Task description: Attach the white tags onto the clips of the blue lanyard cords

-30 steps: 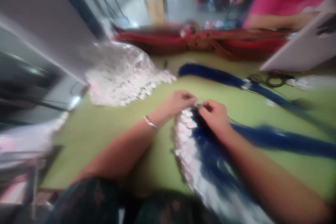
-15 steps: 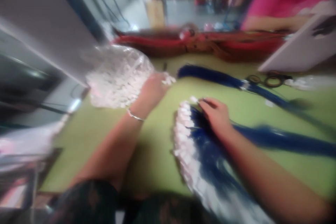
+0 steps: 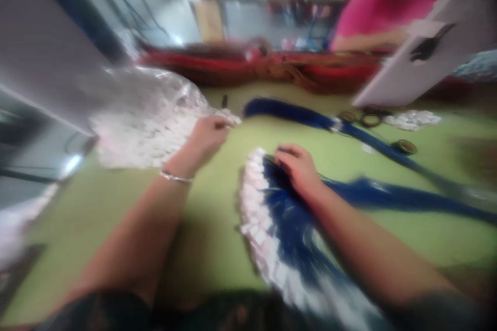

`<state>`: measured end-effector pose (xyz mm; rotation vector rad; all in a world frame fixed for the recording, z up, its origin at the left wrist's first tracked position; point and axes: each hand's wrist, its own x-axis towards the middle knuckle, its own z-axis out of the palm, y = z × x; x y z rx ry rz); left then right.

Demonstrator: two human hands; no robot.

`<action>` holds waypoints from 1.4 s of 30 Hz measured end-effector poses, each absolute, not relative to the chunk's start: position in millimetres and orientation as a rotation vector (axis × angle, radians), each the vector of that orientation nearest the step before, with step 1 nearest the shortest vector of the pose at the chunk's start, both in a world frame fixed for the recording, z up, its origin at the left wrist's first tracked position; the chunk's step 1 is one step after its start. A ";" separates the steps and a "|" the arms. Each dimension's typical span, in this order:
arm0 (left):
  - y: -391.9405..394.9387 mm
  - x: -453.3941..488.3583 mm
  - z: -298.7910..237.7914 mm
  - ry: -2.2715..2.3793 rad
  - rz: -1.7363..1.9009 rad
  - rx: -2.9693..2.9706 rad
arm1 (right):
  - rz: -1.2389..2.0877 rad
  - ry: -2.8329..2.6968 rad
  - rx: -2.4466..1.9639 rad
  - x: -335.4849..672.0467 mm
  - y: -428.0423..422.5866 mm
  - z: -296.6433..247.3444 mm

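Note:
The picture is blurred by motion. My left hand (image 3: 207,134), a thin bangle on its wrist, reaches to the edge of a heap of small white tags (image 3: 155,126) spilling from a clear plastic bag; its fingers look pinched at the tags. My right hand (image 3: 297,168) rests curled on a fan of dark blue cords (image 3: 291,217) edged with a row of white tags (image 3: 252,201), on the green table (image 3: 217,227).
More blue cord bundles (image 3: 295,114) cross the table to the right. Red cord bundles (image 3: 272,64) lie along the far edge. Scissors (image 3: 363,116) and a tape roll (image 3: 404,146) sit at the right, near a white board (image 3: 407,72). A person in pink (image 3: 380,15) sits opposite.
My left hand left the blue cord fan and moved out to the white tag heap. My right hand stayed on the cords. The view shifted to the right.

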<state>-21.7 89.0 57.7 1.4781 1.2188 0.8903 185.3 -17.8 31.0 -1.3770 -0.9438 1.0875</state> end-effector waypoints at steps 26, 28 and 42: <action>43.6 35.8 54.2 0.829 0.753 0.926 | 0.984 -1.183 -1.411 182.7 -22.4 40.0; 44.3 35.8 53.0 0.824 0.737 0.941 | 0.948 -1.228 -1.419 181.8 -23.0 39.5; 46.6 34.3 51.9 0.786 0.709 0.914 | 1.051 -1.231 -1.378 180.8 -25.4 47.9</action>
